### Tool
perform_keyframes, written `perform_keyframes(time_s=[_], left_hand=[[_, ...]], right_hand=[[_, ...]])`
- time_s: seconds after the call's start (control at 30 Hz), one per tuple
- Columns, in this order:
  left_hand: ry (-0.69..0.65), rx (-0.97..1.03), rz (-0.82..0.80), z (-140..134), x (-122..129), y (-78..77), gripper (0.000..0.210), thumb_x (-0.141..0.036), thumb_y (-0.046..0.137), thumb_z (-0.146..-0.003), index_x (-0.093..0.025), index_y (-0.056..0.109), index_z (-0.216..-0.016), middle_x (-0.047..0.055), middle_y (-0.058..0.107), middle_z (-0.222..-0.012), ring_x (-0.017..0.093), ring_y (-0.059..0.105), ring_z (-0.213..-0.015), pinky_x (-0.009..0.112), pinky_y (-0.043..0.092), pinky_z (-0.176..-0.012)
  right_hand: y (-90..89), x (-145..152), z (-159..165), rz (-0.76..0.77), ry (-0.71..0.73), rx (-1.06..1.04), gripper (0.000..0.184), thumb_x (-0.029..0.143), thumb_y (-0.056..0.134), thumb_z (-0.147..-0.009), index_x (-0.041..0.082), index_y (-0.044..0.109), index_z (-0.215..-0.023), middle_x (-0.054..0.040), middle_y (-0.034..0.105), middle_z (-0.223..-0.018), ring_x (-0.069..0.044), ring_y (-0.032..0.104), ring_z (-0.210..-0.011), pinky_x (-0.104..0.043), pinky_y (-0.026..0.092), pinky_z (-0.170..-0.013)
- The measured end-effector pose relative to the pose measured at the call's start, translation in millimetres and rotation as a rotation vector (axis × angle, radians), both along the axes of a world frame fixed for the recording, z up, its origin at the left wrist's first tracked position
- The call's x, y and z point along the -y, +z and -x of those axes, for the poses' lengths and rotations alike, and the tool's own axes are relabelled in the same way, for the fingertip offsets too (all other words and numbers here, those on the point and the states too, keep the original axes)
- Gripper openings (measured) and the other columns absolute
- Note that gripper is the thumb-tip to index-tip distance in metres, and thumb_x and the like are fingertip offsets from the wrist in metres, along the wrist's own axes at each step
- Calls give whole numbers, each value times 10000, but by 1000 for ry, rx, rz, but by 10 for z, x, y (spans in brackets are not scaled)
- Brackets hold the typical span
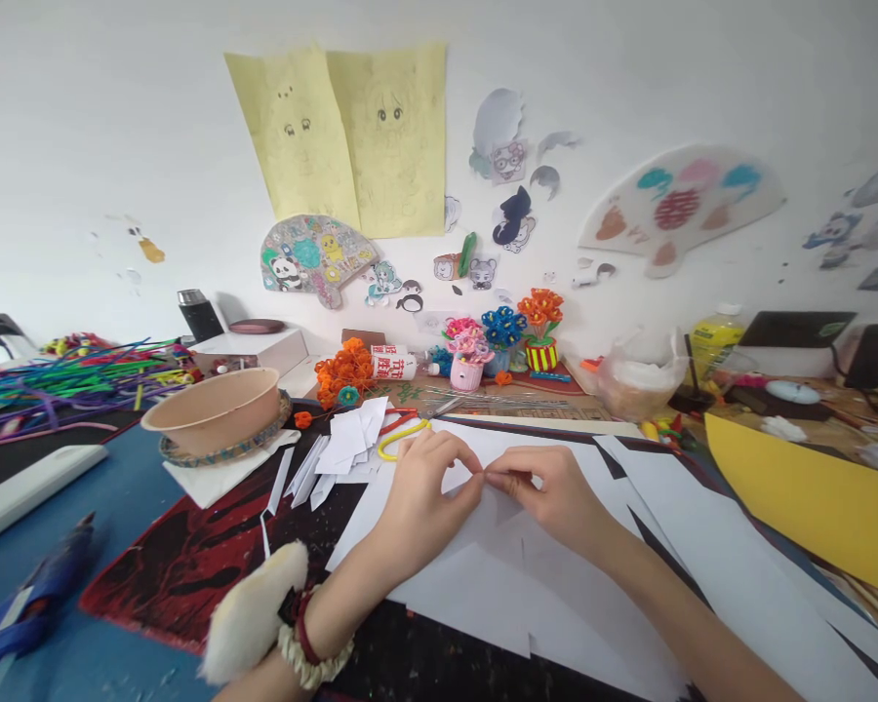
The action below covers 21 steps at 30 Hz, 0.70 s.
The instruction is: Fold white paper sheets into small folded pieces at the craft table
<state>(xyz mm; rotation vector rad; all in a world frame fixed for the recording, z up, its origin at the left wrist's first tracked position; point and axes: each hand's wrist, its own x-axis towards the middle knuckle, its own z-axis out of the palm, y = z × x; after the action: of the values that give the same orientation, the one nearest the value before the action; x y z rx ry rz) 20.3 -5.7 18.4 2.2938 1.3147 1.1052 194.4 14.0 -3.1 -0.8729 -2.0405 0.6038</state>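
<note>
My left hand and my right hand meet fingertip to fingertip over white paper sheets on the desk. Thumb and forefinger are pinched together on each hand. Whatever sits between the tips is too small to make out. Just behind my left hand lie yellow-handled scissors, partly covered. Beside them is a pile of cut white paper pieces. A fluffy cream scrunchie ornament hangs at my left wrist.
On the left stand a peach bowl, a blue glue gun and bundled pipe cleaners. Pipe-cleaner flowers line the back near the wall. A yellow sheet and a plastic bag lie right.
</note>
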Motion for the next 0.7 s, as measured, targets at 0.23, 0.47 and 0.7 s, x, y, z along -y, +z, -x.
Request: perform_keyframes(time_s=[0.23, 0.47, 0.7], left_hand=[[-2, -5, -1, 13, 7, 17, 92, -114, 584, -765, -204, 579, -745, -6, 617, -795, 171, 529, -794, 332, 368, -773], [44, -17, -4, 24, 2, 24, 96, -118, 573, -757, -212, 578, -735, -13, 635, -805, 175, 547, -798, 367, 346, -824], [66, 6, 3, 39, -10, 35, 99, -118, 568, -748, -210, 565, -711, -10, 625, -777, 177, 539, -774, 384, 364, -837]], right_hand=[[38, -35, -102, -15, -36, -34, 259, 288, 532, -872, 199, 692, -689, -38, 692, -685, -179, 600, -623, -282, 436, -559], [60, -124, -318, -5, -215, -100, 263, 366, 573, -822, 200, 676, -646, -50, 688, -677, -206, 604, -641, -304, 451, -587], [-3, -287, -589, 109, -398, -334, 279, 448, 641, -733, 175, 677, -686, -34, 618, -627, -156, 498, -523, -266, 386, -463]])
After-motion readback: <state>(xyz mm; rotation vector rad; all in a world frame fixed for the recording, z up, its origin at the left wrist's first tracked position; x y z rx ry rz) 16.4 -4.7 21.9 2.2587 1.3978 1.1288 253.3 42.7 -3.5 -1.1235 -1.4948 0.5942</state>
